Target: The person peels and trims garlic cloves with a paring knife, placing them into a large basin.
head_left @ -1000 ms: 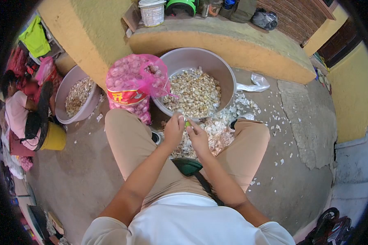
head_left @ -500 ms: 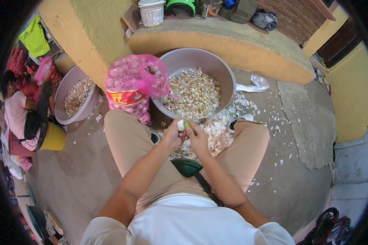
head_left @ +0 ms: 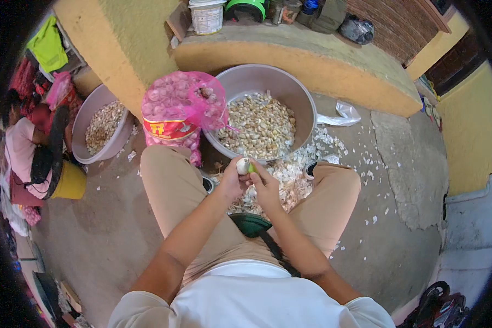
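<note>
- White shirt (head_left: 246, 298) fills the bottom of the view, with two bare forearms reaching forward from its sleeves.
- Tan trousers (head_left: 172, 186) cover the spread knees; between the thighs lies a dark green piece (head_left: 249, 224) with a black strap-like part running back to the shirt.
- Left hand (head_left: 233, 181) is closed around a whitish garlic bulb (head_left: 242, 165), held up at its fingertips above the gap between the knees.
- Right hand (head_left: 265, 188) meets the left, thumb and fingers pinched on a small green object (head_left: 251, 167) at the bulb's right side; too little of it shows to tell its shape.
- Papery skins (head_left: 290, 183) are heaped on the floor between the shoes (head_left: 310, 169) and scattered out to the right.
- Pink mesh bag (head_left: 169, 98), packed with bulbs and bearing a red label, stands beyond the left knee, just beside a big grey basin (head_left: 240, 79).
- Loose cloves (head_left: 259, 123) cover the basin's bottom; a clear plastic bag (head_left: 341, 113) lies to its right.
- Off to the left, a second basin (head_left: 113, 143) holds more cloves, near a yellow bucket (head_left: 71, 180) and a seated co-worker (head_left: 19, 143) in pale pink.
- Yellow-fronted ledge (head_left: 295, 60) at the back carries a white tub (head_left: 206, 19) and a black bundle (head_left: 357, 29).
</note>
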Action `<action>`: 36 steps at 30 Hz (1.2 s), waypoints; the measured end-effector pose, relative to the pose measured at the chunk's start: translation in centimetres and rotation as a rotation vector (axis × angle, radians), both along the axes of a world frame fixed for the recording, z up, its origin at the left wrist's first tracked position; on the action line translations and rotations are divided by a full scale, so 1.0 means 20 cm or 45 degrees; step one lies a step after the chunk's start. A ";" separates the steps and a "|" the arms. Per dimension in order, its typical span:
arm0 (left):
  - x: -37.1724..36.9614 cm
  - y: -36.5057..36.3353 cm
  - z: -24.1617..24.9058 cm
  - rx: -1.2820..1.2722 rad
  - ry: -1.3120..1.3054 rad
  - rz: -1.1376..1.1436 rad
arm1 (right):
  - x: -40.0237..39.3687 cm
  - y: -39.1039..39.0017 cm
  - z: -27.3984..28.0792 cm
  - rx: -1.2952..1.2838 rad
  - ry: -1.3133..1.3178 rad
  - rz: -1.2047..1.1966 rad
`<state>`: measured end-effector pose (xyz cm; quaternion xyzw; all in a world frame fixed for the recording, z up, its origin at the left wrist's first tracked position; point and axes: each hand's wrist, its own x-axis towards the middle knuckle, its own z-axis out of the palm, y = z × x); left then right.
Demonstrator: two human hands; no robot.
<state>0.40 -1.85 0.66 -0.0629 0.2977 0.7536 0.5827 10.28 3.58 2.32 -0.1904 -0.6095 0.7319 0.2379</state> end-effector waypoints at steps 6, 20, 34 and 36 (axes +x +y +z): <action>-0.06 -0.03 -0.01 0.401 -0.127 -0.178 | 0.03 0.04 0.03 -0.621 -0.012 -0.158; 0.01 0.00 0.01 -0.260 0.923 -0.039 | 0.00 0.13 0.02 0.351 -0.390 -0.033; 0.03 -0.01 0.02 -0.248 0.772 -0.034 | -0.03 0.17 0.02 0.108 -0.434 0.138; 0.04 -0.01 0.04 -0.242 0.639 -0.012 | -0.03 0.17 0.02 -0.182 -0.377 0.119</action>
